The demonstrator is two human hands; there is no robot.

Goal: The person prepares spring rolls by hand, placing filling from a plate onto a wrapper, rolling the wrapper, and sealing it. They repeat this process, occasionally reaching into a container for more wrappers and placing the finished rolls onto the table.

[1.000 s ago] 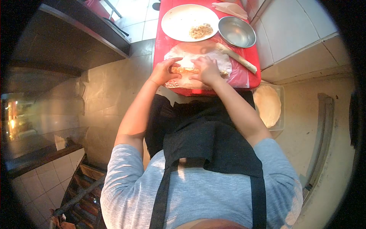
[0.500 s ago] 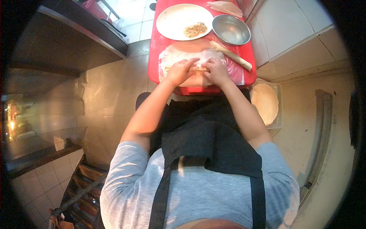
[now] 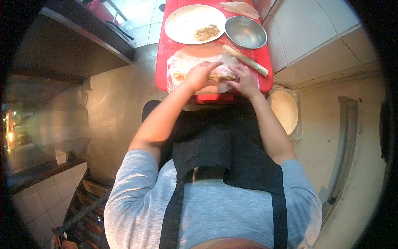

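A thin round wrapper (image 3: 179, 62) lies on clear plastic on the red table, with a line of shredded filling (image 3: 224, 76) across it. My left hand (image 3: 200, 77) rests over the left part of the filling, its index finger stretched out and apart from the thumb. At the right end of the filling, my right hand (image 3: 246, 83) touches the wrapper with fingers and thumb apart. One rolled wrapper (image 3: 245, 60) lies slanted just beyond my right hand. Farther back is a white oval plate (image 3: 182, 25) bearing a small heap of shredded filling (image 3: 206, 32).
A metal bowl (image 3: 246, 32) stands right of the plate, holding what looks like clear liquid. Behind it lies a pale folded piece (image 3: 239, 9). A clear container (image 3: 297, 120) with round wrappers (image 3: 284, 111) sits low at the right. The tiled wall (image 3: 304, 23) borders the red table (image 3: 162, 54).
My hands have moved apart, the right one towards the filling's right end, showing more filling between them. The whole view has shifted slightly.
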